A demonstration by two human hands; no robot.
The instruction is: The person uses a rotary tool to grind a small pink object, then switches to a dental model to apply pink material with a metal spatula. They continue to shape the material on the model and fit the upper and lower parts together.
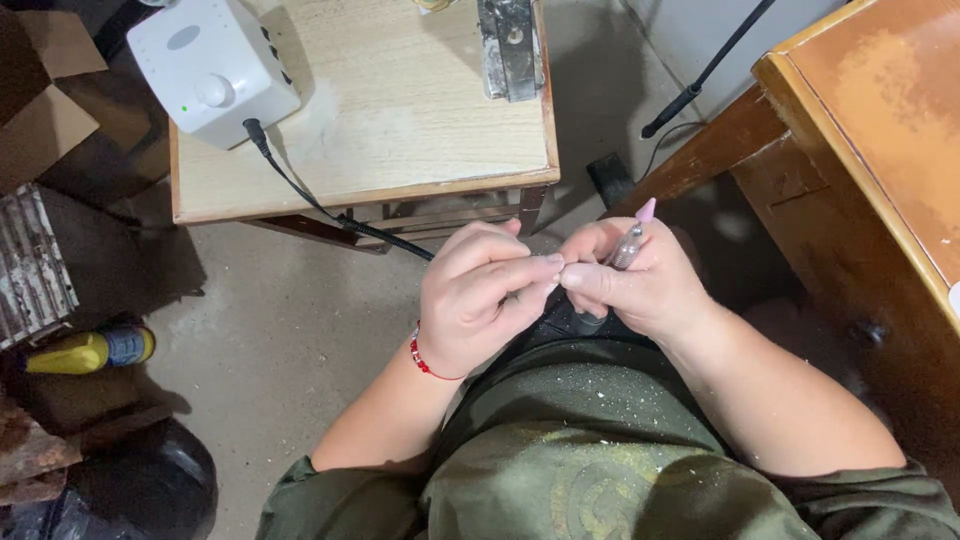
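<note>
My right hand [640, 280] holds a slim rotary grinding handpiece [628, 245] with a pink cone-shaped tip [646, 209] pointing up and away. My left hand [480, 300] is curled with fingers closed; its fingertips meet my right thumb at the middle, pinching something too small to make out. A black cable [300, 185] runs from the hands to a white control box [212, 65] with a round knob on the small wooden table [400, 120]. A red bead bracelet [425, 362] circles my left wrist. Both hands hover above my lap.
A metal part [510, 45] lies at the table's far edge. A brown wooden desk [880, 160] stands to the right. A yellow and blue spray bottle [90, 350] lies on the concrete floor at left, near a black bag [150, 490] and cardboard [40, 110].
</note>
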